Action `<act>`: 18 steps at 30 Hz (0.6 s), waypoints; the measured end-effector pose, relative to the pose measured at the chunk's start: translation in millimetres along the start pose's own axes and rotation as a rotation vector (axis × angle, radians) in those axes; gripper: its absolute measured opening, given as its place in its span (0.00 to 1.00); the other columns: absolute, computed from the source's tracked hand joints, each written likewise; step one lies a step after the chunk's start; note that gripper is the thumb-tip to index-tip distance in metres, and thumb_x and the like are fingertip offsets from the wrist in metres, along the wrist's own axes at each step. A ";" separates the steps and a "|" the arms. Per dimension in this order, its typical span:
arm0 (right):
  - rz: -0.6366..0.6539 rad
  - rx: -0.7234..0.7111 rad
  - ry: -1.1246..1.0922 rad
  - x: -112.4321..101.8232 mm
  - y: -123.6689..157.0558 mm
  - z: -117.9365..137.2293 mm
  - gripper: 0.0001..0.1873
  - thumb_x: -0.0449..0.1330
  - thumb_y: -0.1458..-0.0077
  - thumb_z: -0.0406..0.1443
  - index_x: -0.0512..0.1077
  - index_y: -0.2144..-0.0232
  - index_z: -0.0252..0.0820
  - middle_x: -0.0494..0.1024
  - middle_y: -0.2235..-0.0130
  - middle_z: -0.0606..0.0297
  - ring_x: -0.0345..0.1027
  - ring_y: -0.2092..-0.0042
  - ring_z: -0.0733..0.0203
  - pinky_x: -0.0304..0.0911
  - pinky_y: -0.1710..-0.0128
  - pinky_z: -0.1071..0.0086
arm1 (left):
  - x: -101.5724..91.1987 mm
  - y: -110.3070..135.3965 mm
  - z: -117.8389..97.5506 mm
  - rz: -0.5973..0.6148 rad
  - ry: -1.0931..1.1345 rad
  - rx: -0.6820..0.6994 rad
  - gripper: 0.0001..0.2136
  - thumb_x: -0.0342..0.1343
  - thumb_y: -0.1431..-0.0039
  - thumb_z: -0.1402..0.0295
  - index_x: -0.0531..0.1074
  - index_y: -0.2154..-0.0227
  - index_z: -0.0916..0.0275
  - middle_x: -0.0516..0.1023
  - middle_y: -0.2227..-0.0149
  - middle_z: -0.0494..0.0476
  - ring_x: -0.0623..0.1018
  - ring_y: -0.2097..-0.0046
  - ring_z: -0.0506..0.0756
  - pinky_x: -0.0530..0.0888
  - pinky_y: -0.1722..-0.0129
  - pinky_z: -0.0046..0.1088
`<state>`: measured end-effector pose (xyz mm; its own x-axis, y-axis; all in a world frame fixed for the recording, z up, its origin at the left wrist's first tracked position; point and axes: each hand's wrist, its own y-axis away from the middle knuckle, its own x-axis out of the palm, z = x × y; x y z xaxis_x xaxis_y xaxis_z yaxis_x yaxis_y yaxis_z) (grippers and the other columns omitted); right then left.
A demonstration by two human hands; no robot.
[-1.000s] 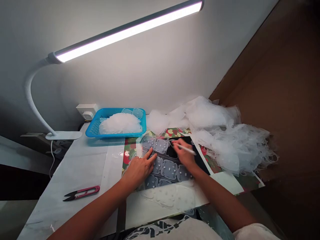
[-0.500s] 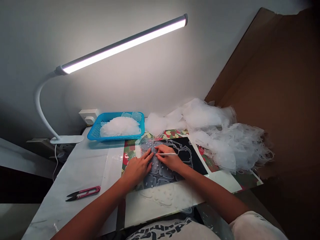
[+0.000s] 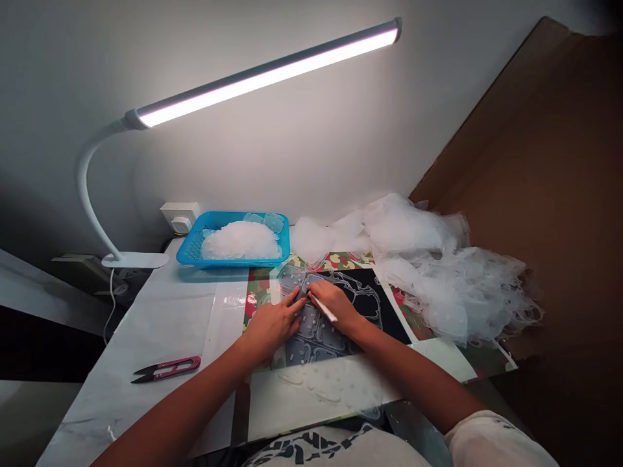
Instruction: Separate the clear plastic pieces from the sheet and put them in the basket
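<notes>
A clear die-cut plastic sheet (image 3: 307,324) with rounded outlines and small holes lies over a black mat (image 3: 395,327). My left hand (image 3: 273,325) rests on the sheet's left part, fingers stretched out and pressing it flat. Close beside its fingertips, my right hand (image 3: 338,305) is closed on a slim white stick-like tool (image 3: 326,311). The tool's near end points down toward me; its working tip is hidden by the fingers. Right of that hand, the sheet's cut-out frame (image 3: 372,299) shows open gaps over the black.
Thread snips (image 3: 168,368) with a pink handle lie at the left. A blue basket (image 3: 233,263) at the back holds a heap of translucent pieces. Piles of clear plastic (image 3: 479,295) cover the right. A lit lamp (image 3: 272,74) hangs above; cardboard (image 3: 525,162) stands at the right.
The white tool has swung from nearly level to slanting down toward me as my right hand turned. My left hand stays on the sheet. The whole view has shifted slightly.
</notes>
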<state>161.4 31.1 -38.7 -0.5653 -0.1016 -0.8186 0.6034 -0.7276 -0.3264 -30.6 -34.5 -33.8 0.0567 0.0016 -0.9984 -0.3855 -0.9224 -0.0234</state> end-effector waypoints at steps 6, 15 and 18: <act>-0.538 0.550 -0.333 -30.9 14.6 -33.5 0.16 0.58 0.45 0.46 0.66 0.77 0.43 0.75 0.74 0.64 0.67 0.71 0.59 0.62 0.68 0.67 | 0.1 2.3 0.1 0.008 0.068 -0.037 0.21 0.47 0.37 0.61 0.66 0.41 0.50 0.61 0.34 0.58 0.81 0.68 0.61 0.72 0.74 0.35; -0.330 0.362 -0.504 -39.1 32.3 11.6 0.13 0.58 0.44 0.44 0.70 0.74 0.43 0.81 0.61 0.60 0.72 0.62 0.57 0.66 0.61 0.64 | -32.4 -59.7 18.8 0.059 0.858 -0.233 0.29 0.40 0.36 0.48 0.81 0.69 0.63 0.80 0.72 0.58 0.77 0.69 0.56 0.69 0.71 0.27; -0.137 0.259 -0.546 -40.2 26.4 23.4 0.11 0.58 0.44 0.40 0.70 0.75 0.43 0.81 0.59 0.61 0.73 0.61 0.57 0.65 0.60 0.64 | -31.1 -78.5 17.7 0.086 0.876 -0.203 0.24 0.51 0.44 0.48 0.80 0.74 0.64 0.76 0.78 0.54 0.72 0.75 0.53 0.63 0.77 0.25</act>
<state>186.9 0.1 -3.3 -0.8757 -0.2778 -0.3949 0.3870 -0.8929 -0.2302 -18.5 44.6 -1.8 0.7484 -0.2888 -0.5971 -0.2558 -0.9562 0.1419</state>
